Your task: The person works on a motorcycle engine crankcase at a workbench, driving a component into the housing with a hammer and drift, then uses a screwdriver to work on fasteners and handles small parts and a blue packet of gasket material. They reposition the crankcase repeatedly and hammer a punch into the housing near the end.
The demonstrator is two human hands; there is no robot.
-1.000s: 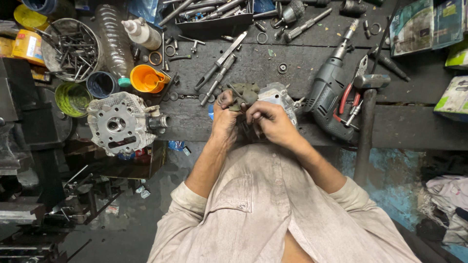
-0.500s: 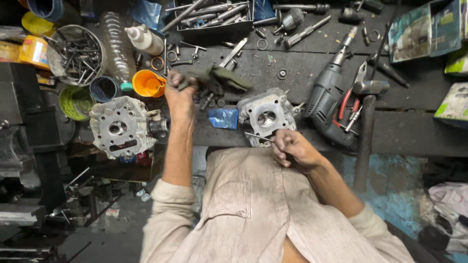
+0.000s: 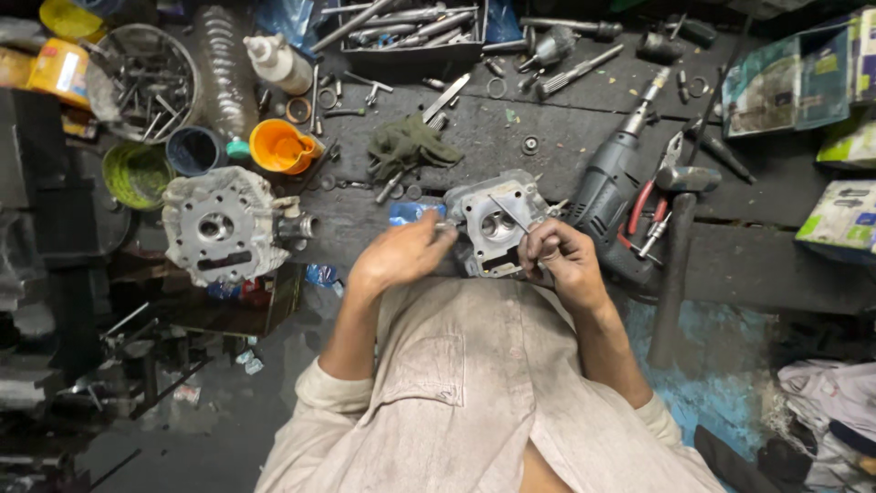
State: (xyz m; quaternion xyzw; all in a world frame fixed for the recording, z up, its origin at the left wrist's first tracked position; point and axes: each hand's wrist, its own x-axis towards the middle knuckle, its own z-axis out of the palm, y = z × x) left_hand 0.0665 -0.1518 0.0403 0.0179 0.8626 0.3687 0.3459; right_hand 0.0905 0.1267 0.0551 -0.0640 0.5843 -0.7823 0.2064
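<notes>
The grey metal cylinder head (image 3: pixel 497 228) sits at the near edge of the dark surface (image 3: pixel 547 137), right in front of the person, its round ports facing up. The left hand (image 3: pixel 401 256) rests against its left side, fingers curled toward the casting with something small and metallic at the fingertips (too small to tell what); whether that grip is actually closed on it cannot be told. The right hand (image 3: pixel 561 260) is at the head's right side, its grip closed on a thin metal rod (image 3: pixel 509 215) that slants up and left across the top of the casting.

Just behind the left hand lies a small blue packet (image 3: pixel 411 212), and further back a crumpled dark green rag (image 3: pixel 411 146). Just to the right of the head lies a grey electric drill (image 3: pixel 611 187), with red-handled pliers (image 3: pixel 643 215) beside it and a hammer (image 3: pixel 677 246) whose handle hangs over the surface's edge. Well to the left sits a second engine casting (image 3: pixel 219 228), with an orange cup (image 3: pixel 281 146), a blue cup (image 3: pixel 193 151) and a green bowl (image 3: pixel 137 173) behind it. A metal bowl of bolts (image 3: pixel 146 78) stands at the far left, and a tray of tools (image 3: pixel 411 27) along the back.
</notes>
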